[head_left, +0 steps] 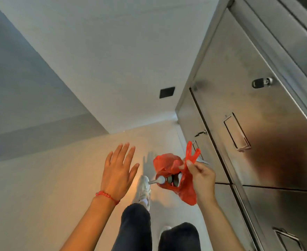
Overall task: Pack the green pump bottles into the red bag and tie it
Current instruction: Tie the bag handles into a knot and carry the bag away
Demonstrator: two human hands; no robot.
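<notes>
Right hand pinching handles of thin red plastic bag, grip clenched on bag at handle base; loops sticking up above fingers. Bag hanging below hand over pale floor, just beside steel cabinet. Mouth open toward camera. Inside, green pump bottles upright, long axes vertical, tops toward camera; one grey pump nozzle pointing left out of bag mouth. Left hand apart from bag, fingers spread, grip released, holding nothing. Red bead bracelet on left wrist.
</notes>
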